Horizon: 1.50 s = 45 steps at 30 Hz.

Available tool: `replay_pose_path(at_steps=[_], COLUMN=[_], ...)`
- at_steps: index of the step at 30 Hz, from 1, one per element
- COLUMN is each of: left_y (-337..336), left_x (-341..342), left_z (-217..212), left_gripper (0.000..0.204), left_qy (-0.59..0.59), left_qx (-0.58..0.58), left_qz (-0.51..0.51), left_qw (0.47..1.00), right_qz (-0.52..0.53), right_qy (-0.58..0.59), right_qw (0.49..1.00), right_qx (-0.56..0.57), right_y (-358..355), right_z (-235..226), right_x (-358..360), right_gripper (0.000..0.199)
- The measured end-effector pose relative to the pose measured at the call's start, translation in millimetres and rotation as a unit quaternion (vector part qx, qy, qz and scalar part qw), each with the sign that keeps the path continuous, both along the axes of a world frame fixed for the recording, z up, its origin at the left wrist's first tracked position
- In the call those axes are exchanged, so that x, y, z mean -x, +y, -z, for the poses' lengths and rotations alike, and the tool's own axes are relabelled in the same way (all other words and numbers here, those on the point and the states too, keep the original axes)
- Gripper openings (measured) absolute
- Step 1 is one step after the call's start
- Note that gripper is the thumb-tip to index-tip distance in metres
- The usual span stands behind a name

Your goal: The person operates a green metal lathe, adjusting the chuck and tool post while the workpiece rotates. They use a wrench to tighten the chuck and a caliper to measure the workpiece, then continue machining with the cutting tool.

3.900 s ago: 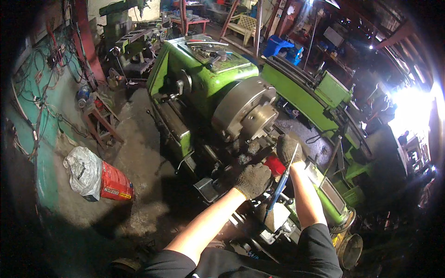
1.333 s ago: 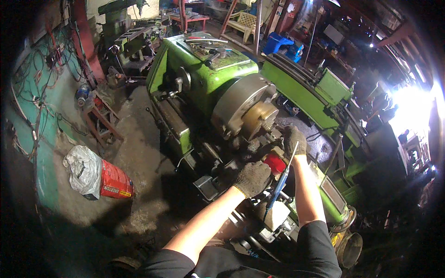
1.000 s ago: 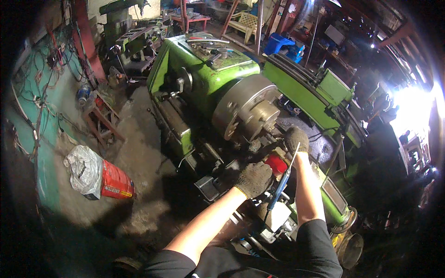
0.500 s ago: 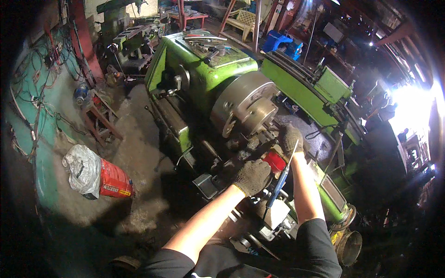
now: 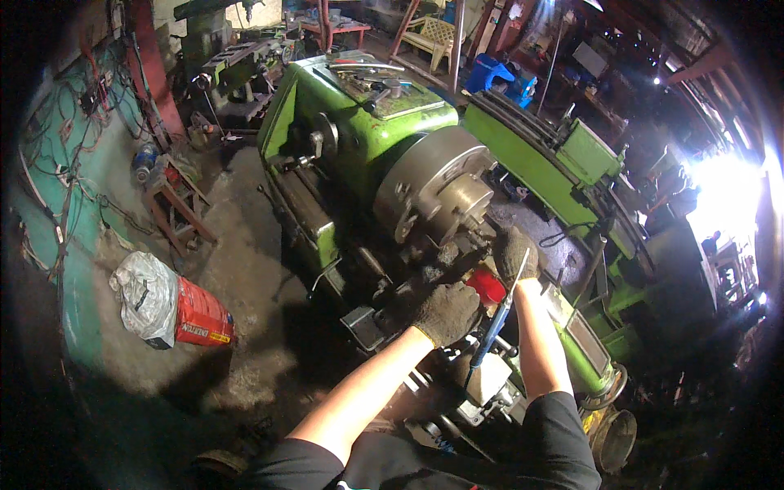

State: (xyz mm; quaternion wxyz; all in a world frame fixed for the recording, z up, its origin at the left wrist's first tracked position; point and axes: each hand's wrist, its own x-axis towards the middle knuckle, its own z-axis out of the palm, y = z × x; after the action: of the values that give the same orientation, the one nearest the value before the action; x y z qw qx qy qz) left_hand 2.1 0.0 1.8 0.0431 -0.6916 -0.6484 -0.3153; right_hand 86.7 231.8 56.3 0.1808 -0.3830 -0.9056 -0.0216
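Note:
A green metal lathe stands before me, its large grey chuck (image 5: 416, 175) gripping a shiny round metal workpiece (image 5: 465, 198). My left hand (image 5: 447, 314), in a dark knit glove, is closed beside a red part (image 5: 487, 287) on the carriage; what its fingers hold is hidden. Further right, just below the workpiece, my right hand (image 5: 514, 251) is gloved too, with its fingers curled at the tool area. What lies under them I cannot make out. A slim blue tool with a pale thin tip (image 5: 492, 331) stands slanted between my forearms.
Several hand tools (image 5: 371, 82) lie on the headstock's top. Left on the floor are a red drum with a silvery cover (image 5: 202, 314) and a small reddish stand (image 5: 180, 214). A handwheel (image 5: 608, 388) sits at the lathe's right end. Another green machine bed (image 5: 531, 151) stands behind.
The whole view has shifted very slightly. Both hands keep nearly the same places and poses on the lathe.

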Motion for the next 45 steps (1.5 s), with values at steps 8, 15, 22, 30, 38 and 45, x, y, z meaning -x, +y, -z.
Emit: replay_pose_path(at_steps=[8, 15, 22, 30, 38, 45], left_y=[2.5, -0.9, 0.6, 0.1, -1.0, 1.0], left_x=[0.4, 2.3, 1.8, 1.5, 1.5, -0.3], left_z=[0.7, -4.7, 2.5, 2.1, 4.2, 4.3], left_gripper=[0.022, 0.024, 0.025, 0.025, 0.027, 0.025], left_qy=[0.0, 0.008, -0.008, -0.006, 0.018, 0.01], left_qx=[0.015, 0.018, -0.011, 0.01, 0.001, 0.035], left_qz=[0.003, 0.0, 0.007, 0.011, -0.003, -0.007], left_qw=[1.0, 1.0, 1.0, 1.0, 1.0, 0.999], right_qz=[-0.008, 0.04, -0.007, -0.052, -0.106, -0.059], right_qy=[-0.028, -0.069, -0.065, -0.097, -0.018, -0.058], right_qw=[1.0, 0.997, 0.998, 0.993, 0.994, 0.996], right_qx=[0.005, 0.012, 0.01, 0.031, -0.005, 0.012], right_y=[14.4, 15.0, 17.0, -6.4, -28.0, -27.5], right_z=[1.1, -5.4, 2.0, 9.3, -3.8, -5.5], right_x=[0.8, 4.9, 0.7, -7.1, -3.9, -2.7], right_gripper=[0.026, 0.025, 0.026, 0.024, 0.023, 0.019])
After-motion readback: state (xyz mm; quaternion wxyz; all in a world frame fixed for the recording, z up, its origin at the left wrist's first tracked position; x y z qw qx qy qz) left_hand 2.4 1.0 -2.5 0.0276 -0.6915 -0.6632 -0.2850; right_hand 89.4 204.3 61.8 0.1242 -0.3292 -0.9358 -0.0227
